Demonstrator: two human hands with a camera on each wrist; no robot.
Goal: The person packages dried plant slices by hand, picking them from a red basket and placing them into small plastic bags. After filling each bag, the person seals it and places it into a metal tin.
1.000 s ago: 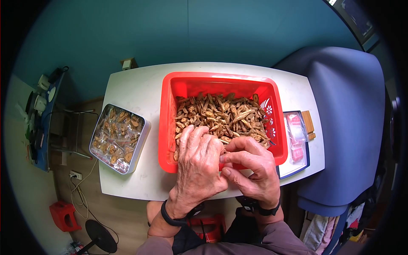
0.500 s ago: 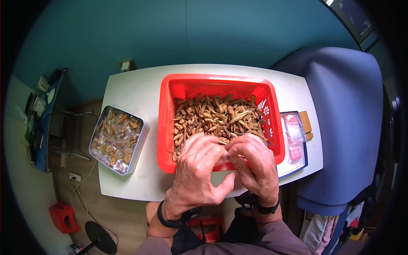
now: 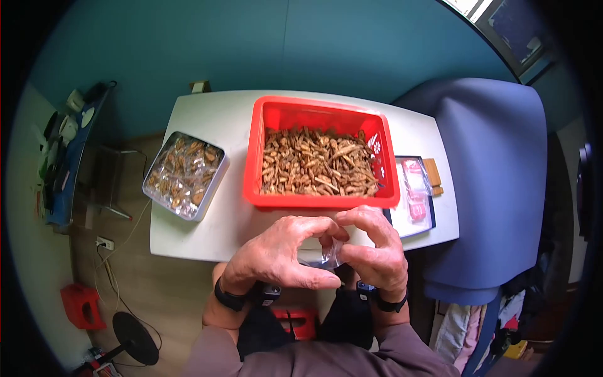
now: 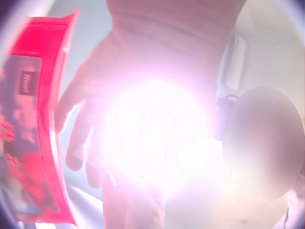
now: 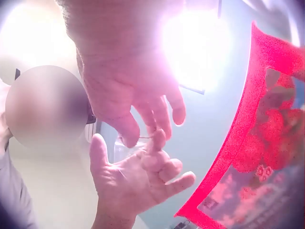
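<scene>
Both hands are close together in front of the red basket [image 3: 320,202], which holds a heap of dried brown root slices [image 3: 320,164]. A small clear plastic bag [image 3: 328,257] hangs between them. My right hand [image 3: 377,251] pinches the bag between thumb and finger. My left hand [image 3: 276,248] curves toward it, fingertips at the bag's edge and thumb spread well apart below. In the right wrist view the left hand [image 5: 138,179] shows its palm, with fingertips meeting those of the right hand [image 5: 128,90]. Glare covers much of the left wrist view.
A metal tin [image 3: 220,179] at the left holds several clear bags of dried slices. On the right lies a shallow box [image 3: 427,225] with pink packets [image 3: 414,188], beside wooden blocks [image 3: 433,174]. All stand on a white table [image 3: 188,242]; a blue-draped shape [image 3: 490,188] adjoins its right side.
Both hands have drawn back from over the basket's near rim toward the body with the small bag. The left thumb has swung away from the fingers. The head view has shifted.
</scene>
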